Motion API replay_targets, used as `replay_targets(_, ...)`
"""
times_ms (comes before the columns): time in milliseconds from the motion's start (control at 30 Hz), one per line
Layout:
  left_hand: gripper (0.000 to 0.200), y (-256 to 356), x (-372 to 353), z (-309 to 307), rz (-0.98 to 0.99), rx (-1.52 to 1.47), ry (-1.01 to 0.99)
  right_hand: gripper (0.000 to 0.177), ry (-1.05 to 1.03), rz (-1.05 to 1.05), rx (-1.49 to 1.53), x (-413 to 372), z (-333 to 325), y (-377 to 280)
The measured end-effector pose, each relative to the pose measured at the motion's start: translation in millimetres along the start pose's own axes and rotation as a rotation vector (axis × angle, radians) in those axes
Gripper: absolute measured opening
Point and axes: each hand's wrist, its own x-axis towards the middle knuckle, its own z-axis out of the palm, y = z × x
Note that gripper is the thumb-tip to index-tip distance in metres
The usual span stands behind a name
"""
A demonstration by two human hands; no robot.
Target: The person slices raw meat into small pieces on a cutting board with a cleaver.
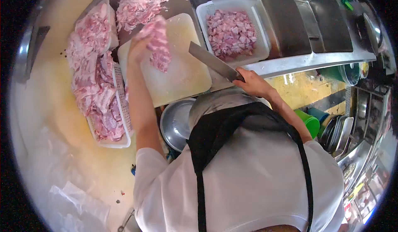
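Note:
In my left hand [138, 49] is a slab of raw ribs [159, 47], held up over the left part of a white cutting board [186, 72]. The hand and the slab's upper end are a little blurred. My right hand [251, 82] is wrapped round the handle of a cleaver [213, 62], its blade pointing up and left above the board's right edge. Behind the blade, a white plastic basket [265, 45] holds chopped meat pieces [231, 33]. Left of the board, large raw meat slabs [97, 82] lie in and over white perforated baskets [126, 128].
A heap of meat trimmings [141, 4] lies behind the board. Steel sink basins [286, 20] stand at the back right. A metal bowl [178, 124] sits below the board's front edge, close to my body. A green bucket [307, 123] is lower right.

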Motion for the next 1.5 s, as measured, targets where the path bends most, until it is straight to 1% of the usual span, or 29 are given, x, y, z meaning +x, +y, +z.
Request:
replay_targets(67, 0.038, 28.5, -12.7, -28.8, -0.073, 0.036, 0.179, 0.037, -0.003, -0.04, 0.047, 5.1, 4.6, 6.6)
replay_targets(100, 0.038, 55.5, -26.1, -33.8, -0.081, 0.041, 0.19, 0.037, -0.016, -0.047, 0.05, 7.6, 4.8, 4.7)
replay_targets(167, 0.037, 104.3, -50.0, -35.9, -0.108, 0.094, 0.316, 0.039, -0.031, -0.064, 0.074, 16.9, 1.2, -0.5)
replay_targets(200, 0.037, 100.7, -53.0, -42.2, -0.113, 0.093, 0.331, 0.039, -0.044, -0.073, 0.07, 23.1, 1.3, 0.6)
replay_targets(267, 0.034, 81.5, -56.0, -53.9, -0.044, 0.046, 0.214, 0.04, -0.001, -0.13, -0.012, 31.9, 3.4, 1.4)
replay_targets(300, 0.027, 57.2, -58.8, -46.8, 0.079, 0.007, 0.251, 0.04, -0.01, -0.132, -0.017, 33.7, 2.7, -0.9)
replay_targets(333, 0.027, 38.4, -64.9, -39.6, 0.075, 0.002, 0.257, 0.041, -0.013, -0.104, -0.009, 35.6, 0.2, -9.6)
replay_targets(400, 0.025, 3.9, -77.4, -25.9, 0.121, 0.093, -0.137, 0.041, -0.023, -0.074, -0.012, 39.1, -0.9, -18.2)
replay_targets(433, 0.025, -18.9, -81.5, -28.7, 0.119, 0.086, -0.13, 0.041, -0.019, -0.072, -0.007, 40.3, -0.2, -20.3)
replay_targets(500, 0.021, -62.1, -86.8, -42.5, -0.102, 0.334, 0.153, 0.04, -0.022, -0.072, -0.009, 44.0, 3.3, -28.6)
replay_targets(533, 0.021, -71.7, -88.9, -40.4, -0.106, 0.329, 0.16, 0.04, -0.031, -0.094, 0.024, 47.4, 6.8, -36.0)
replay_targets(600, 0.024, -87.3, -89.5, -33.6, -0.088, 0.366, 0.426, 0.04, -0.044, -0.121, 0.047, 59.2, 19.7, -52.4)
replay_targets(633, 0.024, -99.6, -85.3, -27.6, -0.09, 0.359, 0.434, 0.041, -0.039, -0.13, 0.046, 67.7, 29.3, -61.4)
replay_targets(700, 0.029, -118.9, -68.8, -15.5, 0.327, 0.701, 0.572, 0.041, -0.038, -0.145, 0.034, 86.1, 46.0, -80.3)
replay_targets(800, 0.035, -97.8, -56.7, -12.9, 0.333, 0.673, 0.551, 0.032, -0.048, -0.141, 0.018, 117.4, 73.6, -99.6)
replay_targets(833, 0.035, -93.3, -52.6, -13.4, 0.333, 0.67, 0.556, 0.032, 0.019, -0.213, -0.027, 132.1, 86.8, -96.1)
replay_targets(900, 0.038, -85.6, -44.9, -16.6, 0.158, 0.671, 0.492, 0.032, 0.09, -0.289, -0.079, 145.3, 97.7, -105.4)
replay_targets(1033, 0.041, -85.6, -35.5, -29.8, 0.127, 0.72, 0.415, 0.03, 0.029, -0.219, -0.173, 155.5, 94.7, -137.0)
replay_targets(1100, 0.042, -101.3, -25.3, -38.9, 0.308, 0.747, 0.38, 0.03, 0.022, -0.207, -0.227, 161.3, 97.3, -148.2)
replay_targets(1167, 0.04, -104.9, -19.6, -41.0, 0.293, 0.721, 0.374, 0.042, -0.136, -0.026, -0.315, 174.1, 100.2, -165.3)
replay_targets(1200, 0.038, -106.1, -18.0, -40.7, 0.274, 0.703, 0.37, 0.042, -0.136, -0.02, -0.32, 181.0, 102.0, -173.7)
replay_targets(1233, 0.038, -104.5, -18.2, -39.0, 0.271, 0.694, 0.364, 0.037, -0.022, -0.203, -0.338, 187.3, 104.9, -180.8)
replay_targets(1267, 0.036, -100.6, -18.5, -37.0, 0.192, 0.656, 0.369, 0.033, 0.092, -0.387, -0.355, 195.4, 110.3, -184.1)
replay_targets(1300, 0.034, -96.4, -19.8, -34.9, 0.114, 0.618, 0.372, 0.033, 0.089, -0.377, -0.359, 210.4, 117.5, -188.4)
replay_targets(1367, 0.031, -101.4, -20.4, -35.9, 0.105, 0.602, 0.344, 0.034, 0.062, -0.129, -0.398, 234.1, 129.2, -193.6)
replay_targets(1400, 0.027, -104.0, -18.7, -36.2, 0.099, 0.596, 0.33, 0.034, 0.06, -0.123, -0.403, 234.7, 128.3, -192.5)
replay_targets(1433, 0.027, -105.8, -15.5, -33.6, 0.095, 0.589, 0.325, 0.034, -0.024, -0.037, -0.288, 232.3, 122.1, -198.2)
replay_targets(1467, 0.024, -107.5, -11.3, -29.7, 0.087, 0.614, 0.42, 0.035, -0.107, 0.05, -0.174, 227.7, 117.8, -200.2)
replay_targets(1500, 0.021, -110.7, -10.8, -26.1, 0.077, 0.638, 0.514, 0.035, -0.111, 0.061, -0.177, 219.6, 120.6, -191.3)
